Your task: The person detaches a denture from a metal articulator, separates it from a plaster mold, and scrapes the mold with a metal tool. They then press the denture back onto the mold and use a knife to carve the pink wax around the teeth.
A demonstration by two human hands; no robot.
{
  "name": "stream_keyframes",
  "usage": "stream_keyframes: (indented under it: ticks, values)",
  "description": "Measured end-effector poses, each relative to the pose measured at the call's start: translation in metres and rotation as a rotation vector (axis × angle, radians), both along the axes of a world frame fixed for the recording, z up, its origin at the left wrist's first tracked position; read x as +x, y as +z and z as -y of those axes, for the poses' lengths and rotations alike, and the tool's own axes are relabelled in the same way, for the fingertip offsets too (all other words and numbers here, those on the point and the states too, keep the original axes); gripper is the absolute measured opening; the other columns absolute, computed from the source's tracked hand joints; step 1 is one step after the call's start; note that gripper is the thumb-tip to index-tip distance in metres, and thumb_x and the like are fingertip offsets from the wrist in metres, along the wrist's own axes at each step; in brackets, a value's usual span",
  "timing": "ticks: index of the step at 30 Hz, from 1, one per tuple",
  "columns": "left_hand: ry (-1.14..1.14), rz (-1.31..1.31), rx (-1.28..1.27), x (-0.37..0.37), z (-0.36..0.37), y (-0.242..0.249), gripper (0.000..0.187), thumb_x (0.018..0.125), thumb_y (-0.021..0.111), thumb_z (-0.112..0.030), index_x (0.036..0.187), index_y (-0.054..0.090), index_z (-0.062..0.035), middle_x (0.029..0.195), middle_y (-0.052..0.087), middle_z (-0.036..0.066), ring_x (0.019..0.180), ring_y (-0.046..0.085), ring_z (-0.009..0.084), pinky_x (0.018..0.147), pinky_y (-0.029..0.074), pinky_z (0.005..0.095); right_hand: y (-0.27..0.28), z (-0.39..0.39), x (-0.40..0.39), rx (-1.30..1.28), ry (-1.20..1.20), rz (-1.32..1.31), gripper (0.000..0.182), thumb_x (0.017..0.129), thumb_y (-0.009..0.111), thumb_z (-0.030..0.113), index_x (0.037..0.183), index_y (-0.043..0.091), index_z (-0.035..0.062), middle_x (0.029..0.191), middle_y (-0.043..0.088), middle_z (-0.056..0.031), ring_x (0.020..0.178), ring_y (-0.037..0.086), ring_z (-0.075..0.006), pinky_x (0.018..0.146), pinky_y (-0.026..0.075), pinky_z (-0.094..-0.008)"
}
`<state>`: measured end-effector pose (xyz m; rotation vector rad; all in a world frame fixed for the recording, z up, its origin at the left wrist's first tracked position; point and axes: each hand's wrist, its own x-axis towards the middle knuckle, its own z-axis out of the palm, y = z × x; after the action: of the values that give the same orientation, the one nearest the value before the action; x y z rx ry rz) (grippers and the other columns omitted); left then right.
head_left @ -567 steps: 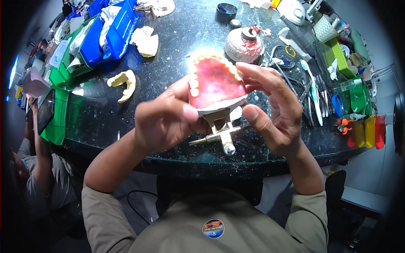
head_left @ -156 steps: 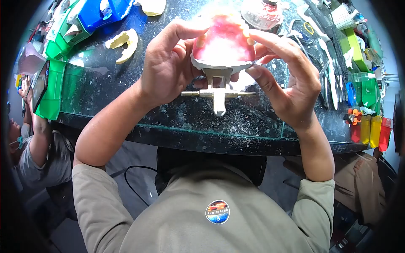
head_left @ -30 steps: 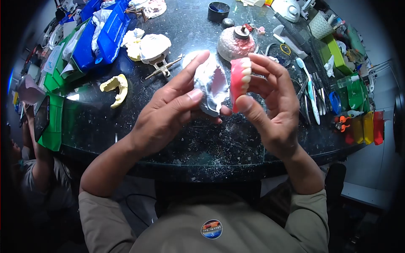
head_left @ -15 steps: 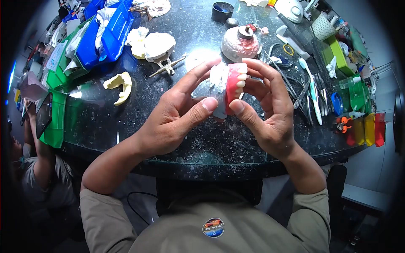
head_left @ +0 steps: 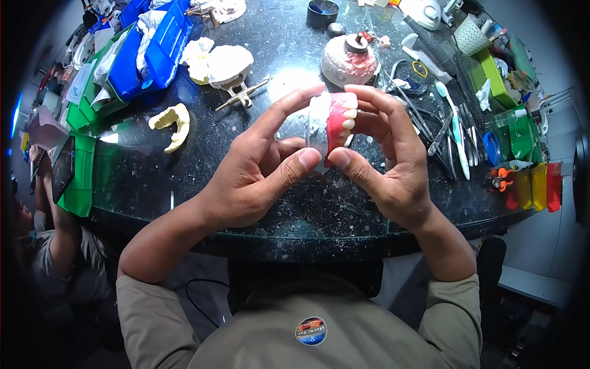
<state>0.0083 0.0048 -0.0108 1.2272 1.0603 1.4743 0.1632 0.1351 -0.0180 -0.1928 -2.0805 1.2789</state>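
Observation:
Between my hands, above the dark table, is a denture model with a pink gum part (head_left: 337,123) and a row of white teeth facing right. Its white plaster base (head_left: 316,123) is on the left side. My left hand (head_left: 255,163) grips the base between thumb and fingers. My right hand (head_left: 390,157) holds the pink part, thumb at the lower edge and fingertips at the top. A round plaster piece with pink material and a metal knob (head_left: 349,60) stands behind the hands.
A cream U-shaped model (head_left: 178,128) lies left, with a plaster cast on a metal frame (head_left: 230,66) behind it. Blue bins (head_left: 161,55) and a green bin (head_left: 78,178) line the left. Toothbrush (head_left: 458,132) and tools lie right. Another person's arm (head_left: 56,221) shows far left.
The denture model has turned slightly between my hands, and its plaster base looks narrower. Both hands keep nearly the same place.

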Motion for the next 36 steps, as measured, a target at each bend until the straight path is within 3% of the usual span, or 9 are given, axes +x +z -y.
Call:
stream_keyframes:
  ticks: [7, 10, 12, 14, 17, 19, 21, 30, 36]
  values:
    - [-0.017, -0.115, -0.036, -0.007, 0.000, 0.000, 0.062, 0.094, 0.049, -0.015, 0.144, 0.016, 0.0015, 0.142, 0.031, 0.023, 0.109, 0.056, 0.0212, 0.083, 0.050, 0.0304, -0.001, -0.001, 0.001, -0.010, -0.011, 0.030, 0.058, 0.079, 0.074, 0.028, 0.124, 0.049, 0.0018, 0.109, 0.062, -0.0126, 0.099, 0.062, -0.0210, 0.082, 0.049, -0.0322]
    - [-0.136, 0.429, -0.179, -0.005, -0.004, 0.006, 0.058, 0.096, 0.041, -0.019, 0.143, 0.015, 0.0029, 0.135, 0.040, 0.025, 0.101, 0.062, 0.0290, 0.078, 0.054, 0.0352, 0.004, -0.006, 0.000, -0.079, 0.002, 0.023, 0.057, 0.082, 0.070, 0.035, 0.124, 0.051, 0.0015, 0.113, 0.058, -0.0133, 0.099, 0.059, -0.0204, 0.082, 0.048, -0.0309]
    - [-0.117, 0.551, -0.180, -0.006, -0.005, 0.009, 0.057, 0.096, 0.028, -0.027, 0.141, 0.015, 0.0052, 0.128, 0.046, 0.028, 0.095, 0.062, 0.0391, 0.076, 0.054, 0.0427, 0.006, -0.006, 0.003, -0.155, 0.008, 0.038, 0.053, 0.086, 0.066, 0.033, 0.126, 0.051, 0.0016, 0.114, 0.057, -0.0134, 0.100, 0.057, -0.0204, 0.083, 0.047, -0.0308]
    - [-0.248, 0.762, -0.122, -0.011, -0.003, 0.006, 0.051, 0.096, 0.023, -0.024, 0.136, 0.027, 0.0076, 0.116, 0.055, 0.027, 0.097, 0.062, 0.0367, 0.085, 0.051, 0.0411, 0.005, -0.008, 0.001, -0.098, 0.017, -0.015, 0.051, 0.087, 0.066, 0.031, 0.126, 0.051, 0.0016, 0.113, 0.057, -0.0129, 0.100, 0.057, -0.0205, 0.083, 0.047, -0.0309]
    - [-0.235, 0.817, -0.176, -0.014, -0.002, 0.004, 0.053, 0.098, 0.024, -0.030, 0.134, 0.031, 0.0076, 0.112, 0.058, 0.027, 0.096, 0.062, 0.0368, 0.084, 0.052, 0.0399, 0.010, -0.008, 0.003, 0.069, 0.089, 0.058, 0.052, 0.089, 0.062, 0.026, 0.130, 0.046, -0.0018, 0.117, 0.055, -0.0144, 0.104, 0.055, -0.0194, 0.086, 0.046, -0.0314]
    - [-0.273, 0.829, -0.173, -0.016, -0.004, -0.003, 0.055, 0.098, 0.023, -0.035, 0.133, 0.032, 0.0074, 0.112, 0.058, 0.027, 0.094, 0.063, 0.0361, 0.083, 0.052, 0.0395, 0.011, -0.005, 0.004, 0.096, 0.111, 0.093, 0.055, 0.088, 0.063, 0.027, 0.131, 0.046, -0.0032, 0.120, 0.053, -0.0161, 0.108, 0.054, -0.0208, 0.089, 0.045, -0.0324]
    - [-0.271, 0.847, -0.199, -0.016, -0.003, -0.003, 0.059, 0.099, 0.023, -0.040, 0.130, 0.037, 0.0076, 0.108, 0.059, 0.028, 0.089, 0.065, 0.0342, 0.080, 0.053, 0.0373, 0.007, -0.008, 0.000, 0.175, 0.097, 0.007, 0.052, 0.084, 0.067, 0.021, 0.127, 0.050, -0.0018, 0.114, 0.057, -0.0169, 0.097, 0.059, -0.0219, 0.079, 0.048, -0.0314]
    - [-0.263, 0.818, -0.261, -0.017, -0.002, -0.004, 0.055, 0.100, 0.022, -0.038, 0.124, 0.044, 0.0059, 0.097, 0.064, 0.023, 0.082, 0.066, 0.0280, 0.070, 0.053, 0.0333, 0.004, -0.008, -0.002, 0.310, 0.068, -0.037, 0.055, 0.074, 0.075, 0.012, 0.124, 0.053, -0.0012, 0.108, 0.061, -0.0169, 0.091, 0.062, -0.0237, 0.072, 0.050, -0.0302]
    - [-0.260, 0.823, -0.293, -0.019, 0.000, -0.005, 0.050, 0.100, 0.025, -0.037, 0.121, 0.047, 0.0042, 0.093, 0.065, 0.017, 0.079, 0.067, 0.0263, 0.064, 0.052, 0.0318, 0.006, -0.008, 0.003, 0.321, 0.075, -0.002, 0.055, 0.080, 0.071, 0.018, 0.125, 0.049, -0.0059, 0.116, 0.058, -0.0193, 0.099, 0.059, -0.0234, 0.078, 0.050, -0.0316]
